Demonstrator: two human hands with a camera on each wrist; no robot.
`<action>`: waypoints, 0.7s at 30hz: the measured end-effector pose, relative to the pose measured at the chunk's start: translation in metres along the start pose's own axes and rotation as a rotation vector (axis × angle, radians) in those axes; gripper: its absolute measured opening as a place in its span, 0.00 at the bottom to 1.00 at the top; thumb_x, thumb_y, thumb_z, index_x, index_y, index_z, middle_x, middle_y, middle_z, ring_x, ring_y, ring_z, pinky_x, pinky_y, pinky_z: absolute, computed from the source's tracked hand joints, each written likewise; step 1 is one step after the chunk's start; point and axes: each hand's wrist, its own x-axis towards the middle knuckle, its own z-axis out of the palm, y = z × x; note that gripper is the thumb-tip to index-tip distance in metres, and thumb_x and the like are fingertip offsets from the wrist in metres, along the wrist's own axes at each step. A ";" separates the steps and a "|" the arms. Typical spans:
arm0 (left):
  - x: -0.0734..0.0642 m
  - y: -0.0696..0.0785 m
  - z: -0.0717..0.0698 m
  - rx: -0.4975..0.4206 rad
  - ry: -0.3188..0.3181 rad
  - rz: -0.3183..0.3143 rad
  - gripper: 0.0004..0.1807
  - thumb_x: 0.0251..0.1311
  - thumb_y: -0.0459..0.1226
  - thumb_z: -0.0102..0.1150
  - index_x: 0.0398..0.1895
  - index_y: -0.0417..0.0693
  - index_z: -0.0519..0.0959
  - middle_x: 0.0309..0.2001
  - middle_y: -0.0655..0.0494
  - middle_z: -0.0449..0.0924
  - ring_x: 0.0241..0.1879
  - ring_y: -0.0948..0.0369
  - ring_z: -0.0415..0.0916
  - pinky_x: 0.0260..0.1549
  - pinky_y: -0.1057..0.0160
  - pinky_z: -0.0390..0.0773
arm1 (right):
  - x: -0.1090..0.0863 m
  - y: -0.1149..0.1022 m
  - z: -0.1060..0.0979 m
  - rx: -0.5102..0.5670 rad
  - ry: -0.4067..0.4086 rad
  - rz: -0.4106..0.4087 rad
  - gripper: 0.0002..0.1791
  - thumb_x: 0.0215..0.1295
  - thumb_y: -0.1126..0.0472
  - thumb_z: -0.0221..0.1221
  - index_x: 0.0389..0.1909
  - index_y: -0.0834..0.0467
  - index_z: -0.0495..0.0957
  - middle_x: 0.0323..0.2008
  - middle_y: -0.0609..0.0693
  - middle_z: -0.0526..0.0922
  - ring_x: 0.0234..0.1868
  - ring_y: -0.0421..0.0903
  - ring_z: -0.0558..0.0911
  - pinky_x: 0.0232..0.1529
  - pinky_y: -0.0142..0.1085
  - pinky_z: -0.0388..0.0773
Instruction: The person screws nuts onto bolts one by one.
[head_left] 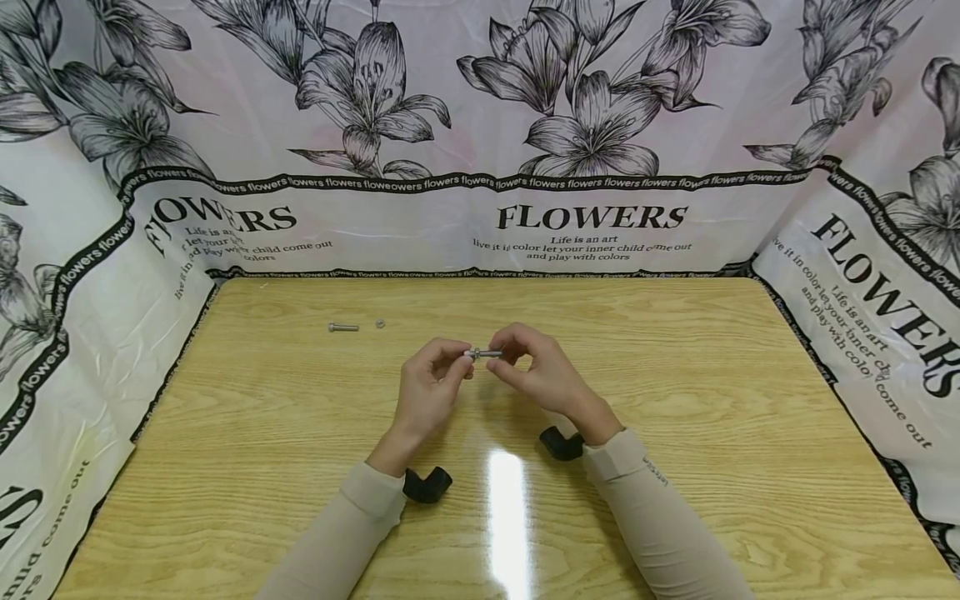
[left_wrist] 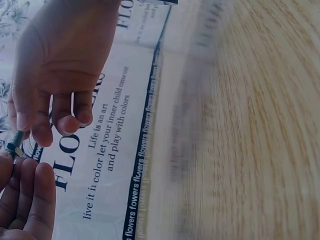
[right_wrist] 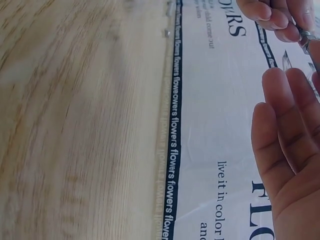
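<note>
A metal bolt [head_left: 491, 353] with a nut [head_left: 476, 354] on it is held level between both hands, above the middle of the table. My left hand [head_left: 429, 385] pinches its left end between thumb and fingertips, close to the nut. At the threaded right end, the thumb and forefinger of my right hand [head_left: 546, 372] pinch the tip. The left wrist view shows the threaded shaft [left_wrist: 18, 137] running from the nut [left_wrist: 14, 149] to the right fingertips. Fingers hide the bolt's left end. In the right wrist view, the nut [right_wrist: 304, 41] sits by the left fingertips.
Another bolt [head_left: 343, 327] lies on the wooden table [head_left: 675, 375] at the back left, with a loose nut [head_left: 380, 323] just right of it. Black bent pieces [head_left: 427, 485] sit at both wrists. Flower-printed sheeting [head_left: 420, 229] walls the back and sides.
</note>
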 end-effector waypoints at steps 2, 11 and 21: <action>0.000 0.000 0.000 -0.002 0.001 -0.001 0.07 0.61 0.21 0.54 0.41 0.24 0.75 0.36 0.31 0.78 0.32 0.39 0.78 0.35 0.51 0.82 | 0.000 -0.011 -0.002 -0.002 -0.004 0.002 0.07 0.62 0.68 0.62 0.40 0.61 0.77 0.38 0.51 0.80 0.34 0.47 0.78 0.38 0.43 0.77; 0.000 -0.002 -0.001 -0.003 0.000 -0.002 0.06 0.61 0.21 0.55 0.40 0.25 0.76 0.36 0.34 0.79 0.32 0.40 0.78 0.35 0.54 0.82 | 0.000 -0.037 -0.007 -0.018 0.010 -0.013 0.04 0.62 0.72 0.60 0.37 0.65 0.76 0.35 0.54 0.80 0.33 0.45 0.78 0.37 0.41 0.77; 0.000 0.005 -0.001 0.027 -0.045 -0.021 0.12 0.58 0.21 0.57 0.45 0.25 0.73 0.40 0.33 0.77 0.37 0.42 0.78 0.39 0.46 0.80 | 0.000 -0.036 -0.005 -0.018 0.025 -0.053 0.04 0.62 0.73 0.60 0.37 0.66 0.76 0.35 0.56 0.81 0.32 0.45 0.78 0.36 0.41 0.76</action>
